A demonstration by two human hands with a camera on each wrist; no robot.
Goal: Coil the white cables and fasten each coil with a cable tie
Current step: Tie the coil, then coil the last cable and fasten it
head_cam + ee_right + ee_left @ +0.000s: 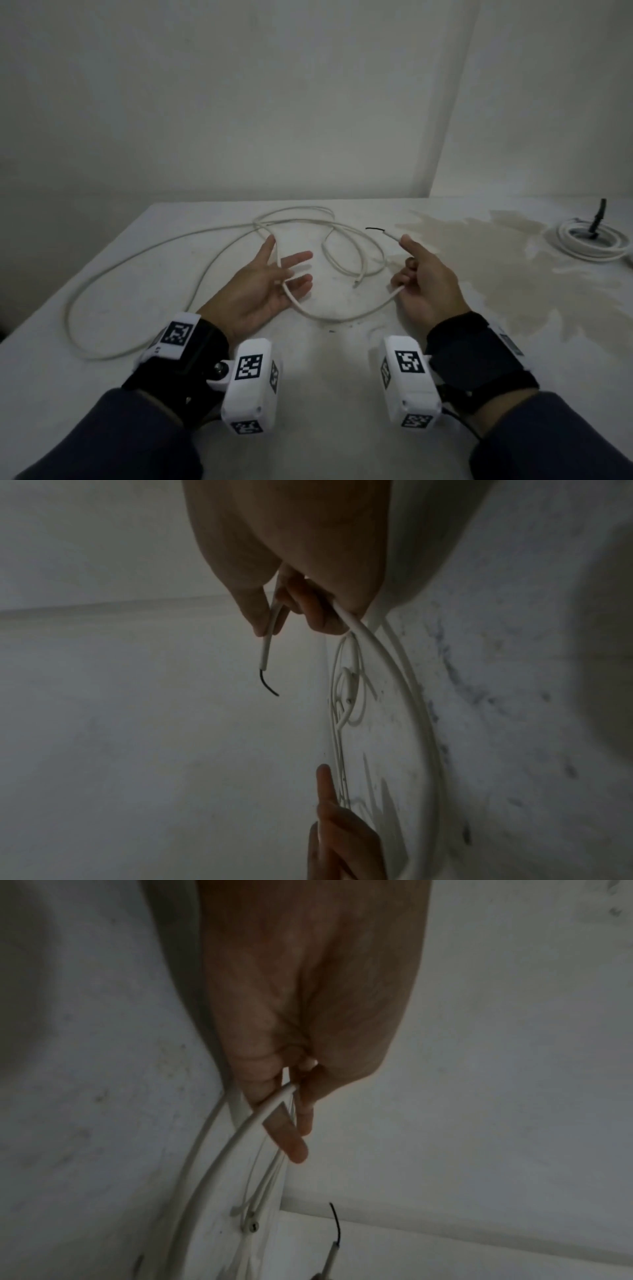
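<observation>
- Pale, stained surface (342,377) carries the loose white cable (144,250), sprawled in wide loops.
- Right hand (424,284) pinches the cable near its stripped end; left hand (270,284), fingers spread, lets it run across the palm.
- Risk: far loops may snag and tangle while coiling.

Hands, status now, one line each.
Left hand: open, fingers spread, the white cable threaded between them.
Right hand: gripping the same cable near its end, where a black wire tip sticks out.
</observation>
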